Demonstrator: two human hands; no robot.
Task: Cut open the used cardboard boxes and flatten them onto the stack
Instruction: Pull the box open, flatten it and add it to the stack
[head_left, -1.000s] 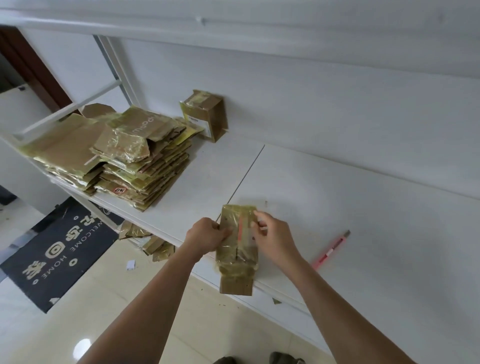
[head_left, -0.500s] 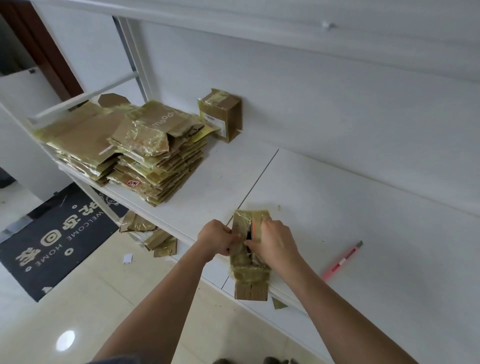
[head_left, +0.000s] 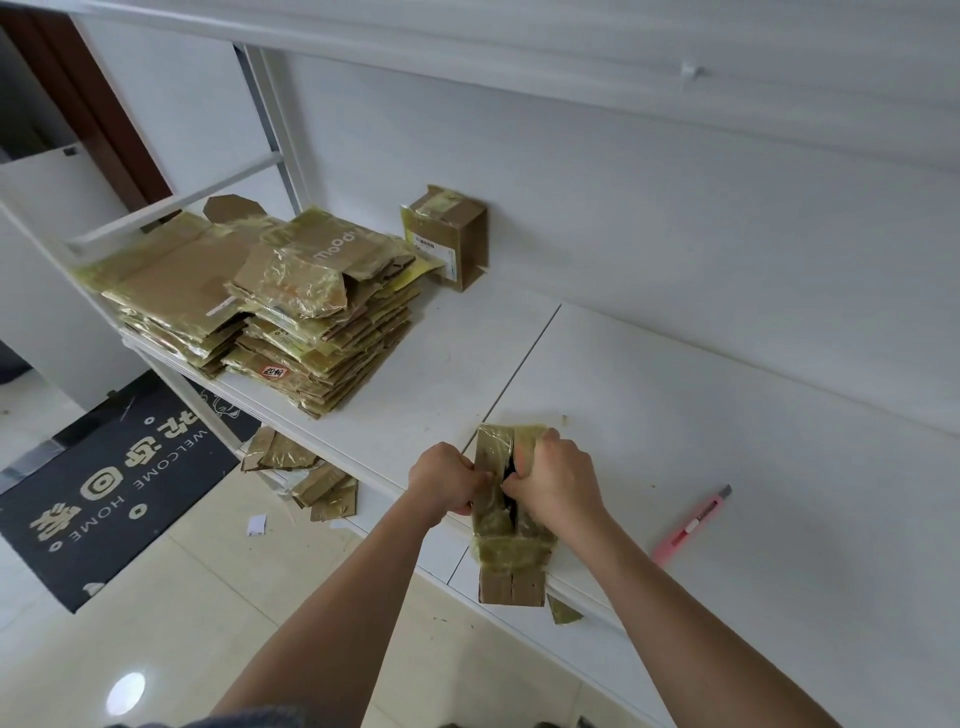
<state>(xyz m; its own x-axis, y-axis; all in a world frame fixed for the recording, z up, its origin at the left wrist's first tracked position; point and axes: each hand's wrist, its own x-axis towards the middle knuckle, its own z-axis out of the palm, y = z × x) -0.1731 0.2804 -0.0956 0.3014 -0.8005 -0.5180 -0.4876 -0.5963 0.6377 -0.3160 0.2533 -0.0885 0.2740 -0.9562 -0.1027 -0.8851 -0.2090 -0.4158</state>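
A small tape-covered cardboard box lies at the front edge of the white shelf, overhanging it a little. My left hand grips its left side and my right hand its right side, fingers dug into a dark slit along the top. The two halves are pulled slightly apart. To the left stands the stack of flattened boxes, with a second, lower stack beside it. An uncut box stands upright against the back wall.
A pink utility knife lies on the shelf right of my hands. Cardboard scraps sit on the tiled floor under the shelf, near a dark welcome mat. A small scrap lies at the shelf edge.
My fingers have gone into the cut seam and the slit has widened. The box has shifted a little; the knife stays put on the shelf.
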